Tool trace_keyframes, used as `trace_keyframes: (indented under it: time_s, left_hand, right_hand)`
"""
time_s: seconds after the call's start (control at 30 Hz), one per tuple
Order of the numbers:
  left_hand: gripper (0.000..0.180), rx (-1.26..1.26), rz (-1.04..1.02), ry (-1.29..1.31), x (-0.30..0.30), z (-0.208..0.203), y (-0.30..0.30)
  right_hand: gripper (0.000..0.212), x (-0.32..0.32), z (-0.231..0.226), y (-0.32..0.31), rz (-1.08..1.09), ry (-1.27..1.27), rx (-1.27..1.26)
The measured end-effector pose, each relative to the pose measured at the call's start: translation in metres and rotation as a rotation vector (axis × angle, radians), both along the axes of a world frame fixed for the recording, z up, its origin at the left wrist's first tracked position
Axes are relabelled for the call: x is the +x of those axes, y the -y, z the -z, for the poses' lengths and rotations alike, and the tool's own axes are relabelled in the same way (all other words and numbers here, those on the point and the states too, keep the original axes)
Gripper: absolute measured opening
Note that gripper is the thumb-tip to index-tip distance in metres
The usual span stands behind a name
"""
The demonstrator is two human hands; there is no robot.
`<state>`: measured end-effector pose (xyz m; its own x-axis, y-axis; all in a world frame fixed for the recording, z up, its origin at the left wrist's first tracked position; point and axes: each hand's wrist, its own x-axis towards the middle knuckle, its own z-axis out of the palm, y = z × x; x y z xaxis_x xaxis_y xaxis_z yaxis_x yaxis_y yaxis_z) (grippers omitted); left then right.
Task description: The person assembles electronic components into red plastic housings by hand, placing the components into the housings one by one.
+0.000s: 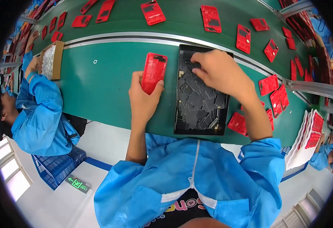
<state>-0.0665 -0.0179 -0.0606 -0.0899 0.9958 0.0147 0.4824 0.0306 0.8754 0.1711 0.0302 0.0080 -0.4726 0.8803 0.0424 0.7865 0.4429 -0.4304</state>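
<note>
My left hand (145, 98) grips a red plastic phone back cover (154, 72) by its lower part, thumb on the right edge and fingers on the left. The cover's inner side faces up, with a dark strip near its top. To its right lies a black tray (200, 132) filled with loose, thin dark grey rectangular pieces (197, 100). Over the tray's upper end is my right hand (223, 70), thumb and forefinger bent together in a pinch close to the pieces. Whatever sits between those fingertips is too small or hidden to make out.
Several red covers (238, 123) lie on the green table right of the tray. Beyond a metal rail, a green belt (181, 19) carries more covers. A co-worker in blue (41, 114) sits left by a cardboard box (59, 60). White trays (299, 146) stand at right.
</note>
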Motion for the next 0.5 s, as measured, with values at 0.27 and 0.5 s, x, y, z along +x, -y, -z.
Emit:
trace_keyframes:
  time_s: [0.27,0.5]
  left_hand:
    - [0.033,-0.188,0.047,0.595,0.01,-0.029,0.01]
    - [0.035,-0.186,0.141,0.982,0.015,-0.037,0.021]
  right_hand:
    - [0.025,0.017,0.022,0.003,0.117,0.072,0.003]
    - [0.019,0.015,-0.01,0.042,0.234,-0.683,-0.13]
